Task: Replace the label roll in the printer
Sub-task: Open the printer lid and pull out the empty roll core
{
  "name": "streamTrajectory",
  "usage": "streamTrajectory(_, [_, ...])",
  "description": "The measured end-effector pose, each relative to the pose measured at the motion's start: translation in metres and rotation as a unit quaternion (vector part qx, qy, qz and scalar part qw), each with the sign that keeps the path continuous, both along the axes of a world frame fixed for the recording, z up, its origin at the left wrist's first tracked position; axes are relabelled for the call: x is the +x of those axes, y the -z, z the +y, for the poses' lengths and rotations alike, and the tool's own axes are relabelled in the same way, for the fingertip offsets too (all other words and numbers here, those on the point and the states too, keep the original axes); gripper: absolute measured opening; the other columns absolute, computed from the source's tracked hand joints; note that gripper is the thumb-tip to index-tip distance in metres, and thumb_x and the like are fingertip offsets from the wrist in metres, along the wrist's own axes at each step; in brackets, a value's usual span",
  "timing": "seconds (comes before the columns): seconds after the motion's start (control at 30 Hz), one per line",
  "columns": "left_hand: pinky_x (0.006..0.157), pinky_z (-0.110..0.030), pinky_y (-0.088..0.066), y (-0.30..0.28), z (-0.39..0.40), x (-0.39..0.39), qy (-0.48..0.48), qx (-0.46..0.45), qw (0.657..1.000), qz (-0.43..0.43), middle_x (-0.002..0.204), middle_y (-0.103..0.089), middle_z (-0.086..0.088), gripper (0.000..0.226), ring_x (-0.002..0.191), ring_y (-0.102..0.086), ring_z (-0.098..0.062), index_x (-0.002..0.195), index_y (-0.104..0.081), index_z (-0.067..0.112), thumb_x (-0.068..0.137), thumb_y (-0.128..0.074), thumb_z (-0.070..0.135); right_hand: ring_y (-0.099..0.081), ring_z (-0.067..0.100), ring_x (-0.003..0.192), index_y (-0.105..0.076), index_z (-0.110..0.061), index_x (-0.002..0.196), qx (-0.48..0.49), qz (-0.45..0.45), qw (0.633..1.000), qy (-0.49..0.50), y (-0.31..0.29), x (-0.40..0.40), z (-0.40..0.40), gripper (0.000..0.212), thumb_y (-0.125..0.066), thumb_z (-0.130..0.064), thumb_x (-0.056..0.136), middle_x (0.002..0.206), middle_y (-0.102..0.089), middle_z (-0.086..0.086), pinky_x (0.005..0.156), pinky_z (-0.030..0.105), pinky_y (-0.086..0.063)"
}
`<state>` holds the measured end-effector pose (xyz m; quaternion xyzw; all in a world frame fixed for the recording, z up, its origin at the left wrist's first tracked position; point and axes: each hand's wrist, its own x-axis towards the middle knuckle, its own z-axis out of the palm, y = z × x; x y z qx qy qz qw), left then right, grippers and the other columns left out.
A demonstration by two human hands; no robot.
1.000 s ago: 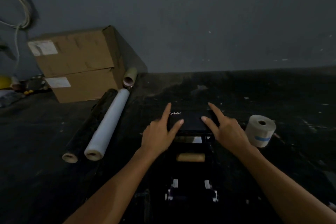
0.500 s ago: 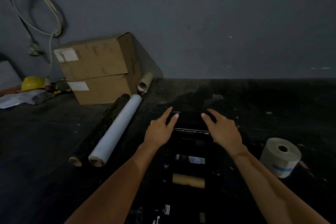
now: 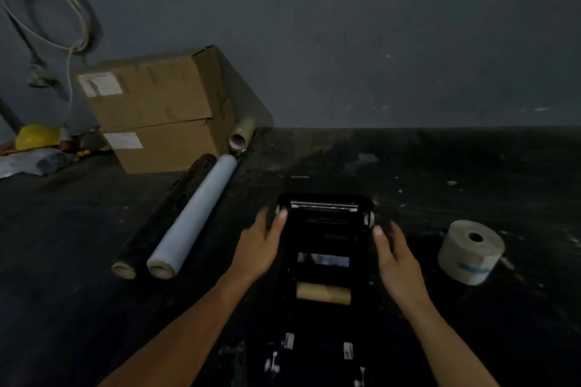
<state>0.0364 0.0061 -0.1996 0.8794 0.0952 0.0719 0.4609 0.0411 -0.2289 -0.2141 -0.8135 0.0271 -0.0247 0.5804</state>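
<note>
Head view: the black label printer (image 3: pixel 323 248) lies open on the dark table (image 3: pixel 456 166), an empty cardboard core (image 3: pixel 323 292) in its bay. Left hand (image 3: pixel 259 248) and right hand (image 3: pixel 397 264) flank the raised lid (image 3: pixel 325 203), fingers spread loosely, gripping nothing. The core looks light and stiff, best pinched by its ends. A fresh label roll (image 3: pixel 471 250) stands well apart to the right, likely heavier, its outer wraps prone to loosening. Open tabletop surrounds it; wrap rolls (image 3: pixel 188 220) crowd the left.
</note>
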Motion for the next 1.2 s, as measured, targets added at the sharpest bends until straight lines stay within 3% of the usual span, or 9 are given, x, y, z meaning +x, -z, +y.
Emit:
streamTrajectory(0.07, [0.101,-0.022,-0.036,0.019,-0.009,-0.008,0.01,0.025,1.0,0.011,0.129,-0.061,-0.004,0.065,0.122,-0.054,-0.019,0.129,-0.055,0.022,0.087,-0.03,0.064,-0.038,0.02,0.134,-0.027,-0.022,0.145,-0.04,-0.005,0.998,-0.047,0.02,-0.002,-0.006,0.059,-0.041,-0.046,0.093,0.146,-0.041,0.003,0.101,0.024,-0.028])
streamTrajectory(0.13, [0.103,-0.023,-0.038,0.038,-0.02,-0.007,0.034,0.055,0.998,0.021,0.128,-0.063,-0.003,0.067,0.122,-0.055,-0.017,0.128,-0.056,0.021,0.086,-0.029,0.065,-0.034,0.018,0.137,-0.024,-0.017,0.146,-0.124,-0.002,0.987,-0.1,0.04,0.004,-0.009,0.064,-0.042,-0.046,0.092,0.149,-0.037,0.003,0.107,0.024,-0.027])
streamTrajectory(0.27, [0.115,-0.029,-0.028,0.066,-0.046,0.006,0.076,0.122,0.988,0.058,0.149,-0.041,-0.005,0.071,0.137,-0.037,-0.016,0.144,-0.037,0.019,0.09,-0.026,0.064,-0.016,0.019,0.144,-0.015,-0.014,0.148,-0.281,0.0,0.947,-0.157,0.071,0.031,-0.01,0.071,-0.035,-0.053,0.092,0.157,-0.018,0.005,0.118,0.038,-0.017])
streamTrajectory(0.4, [0.12,-0.032,-0.015,0.07,-0.062,0.026,0.068,0.154,0.983,0.069,0.157,-0.024,-0.007,0.069,0.146,-0.017,-0.019,0.149,-0.021,0.012,0.095,-0.025,0.056,-0.005,0.02,0.146,-0.009,-0.02,0.149,-0.332,0.001,0.927,-0.173,0.072,0.056,-0.008,0.068,-0.028,-0.054,0.094,0.159,-0.006,0.002,0.117,0.046,-0.007])
streamTrajectory(0.53, [0.12,-0.04,-0.014,0.067,-0.076,0.042,0.047,0.15,0.985,0.07,0.158,-0.022,-0.007,0.103,0.147,-0.014,-0.021,0.149,-0.017,0.014,0.073,-0.001,0.082,-0.003,0.022,0.146,-0.006,-0.022,0.149,-0.32,0.023,0.931,-0.174,0.067,0.074,-0.016,0.068,-0.03,-0.054,0.094,0.16,-0.001,0.004,0.117,0.049,-0.006])
streamTrajectory(0.67, [0.121,-0.04,-0.011,0.08,-0.08,0.03,0.062,0.139,0.984,0.093,0.159,-0.018,-0.007,0.07,0.147,-0.01,-0.02,0.15,-0.014,0.014,0.095,-0.025,0.056,-0.005,0.023,0.146,-0.004,-0.023,0.148,-0.293,0.054,0.939,-0.171,0.076,0.055,-0.015,0.069,-0.032,-0.053,0.093,0.159,-0.001,0.004,0.116,0.049,-0.009])
streamTrajectory(0.8, [0.12,-0.04,-0.017,0.092,-0.069,0.006,0.072,0.108,0.988,0.085,0.158,-0.023,-0.005,0.067,0.146,-0.016,-0.019,0.151,-0.014,0.018,0.096,-0.03,0.052,-0.012,0.025,0.145,-0.005,-0.023,0.148,-0.251,0.044,0.955,-0.151,0.084,0.025,-0.005,0.069,-0.038,-0.049,0.093,0.159,-0.006,0.006,0.117,0.048,-0.015])
streamTrajectory(1.0, [0.117,-0.031,-0.022,0.074,-0.055,-0.015,0.091,0.049,0.994,0.043,0.157,-0.021,-0.002,0.061,0.143,-0.024,-0.017,0.15,-0.015,0.021,0.098,-0.038,0.042,-0.02,0.02,0.143,-0.007,-0.021,0.149,-0.133,0.027,0.984,-0.114,0.072,-0.017,0.013,0.065,-0.042,-0.036,0.095,0.157,-0.018,0.005,0.115,0.036,-0.023])
streamTrajectory(1.2, [0.111,-0.022,-0.025,0.061,-0.041,-0.038,0.131,0.043,0.99,0.009,0.152,-0.033,-0.003,0.055,0.138,-0.033,-0.016,0.148,-0.022,0.019,0.098,-0.044,0.027,-0.042,0.023,0.13,-0.025,-0.018,0.145,-0.132,0.016,0.989,-0.07,0.049,-0.04,0.009,0.05,-0.039,-0.021,0.098,0.146,-0.039,0.011,0.105,0.034,-0.036])
